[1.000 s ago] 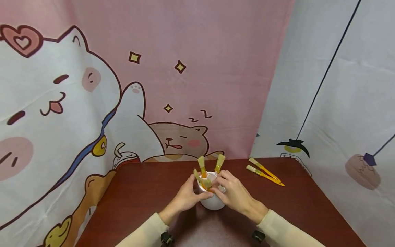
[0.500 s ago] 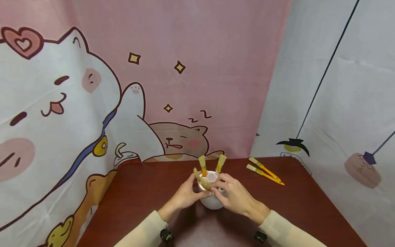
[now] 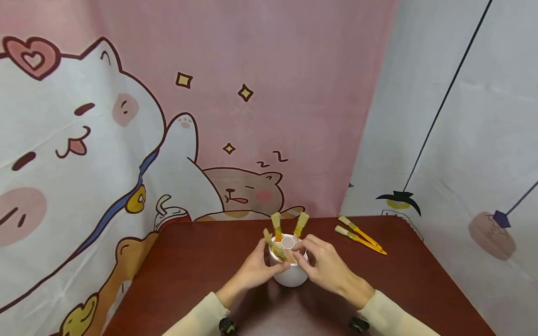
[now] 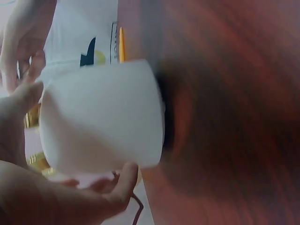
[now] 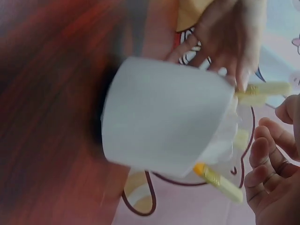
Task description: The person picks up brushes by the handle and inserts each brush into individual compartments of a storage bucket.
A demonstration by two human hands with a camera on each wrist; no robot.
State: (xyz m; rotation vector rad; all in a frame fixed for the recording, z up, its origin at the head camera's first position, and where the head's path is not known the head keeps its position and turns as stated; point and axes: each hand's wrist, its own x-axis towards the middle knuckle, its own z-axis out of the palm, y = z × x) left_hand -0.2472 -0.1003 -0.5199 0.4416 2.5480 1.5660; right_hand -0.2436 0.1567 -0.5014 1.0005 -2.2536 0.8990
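A white rounded pot [image 3: 291, 276] with a divided insert in its mouth stands on the table. My left hand [image 3: 253, 267] holds it at the left side, thumb at the front rim and fingers round the far side. Several paintbrushes stand in it, bristles up: one at the back right [image 3: 300, 224], one at the back left [image 3: 276, 223], and others against the left and front rim. My right hand [image 3: 327, 265] hovers at the right rim with loosely bent fingers. In the right wrist view those fingers [image 5: 262, 150] hold nothing and are apart from the pot.
Two more paintbrushes with yellow handles [image 3: 364, 240] lie at the back right of the reddish-brown table [image 3: 201, 261]. Behind the table hangs a pink and white cloth [image 3: 294, 116] printed with cartoon cats.
The brush at the front rim has tilted left, away from my right fingers. My right hand has drawn back slightly to the right and let go of it. My left hand keeps its hold.
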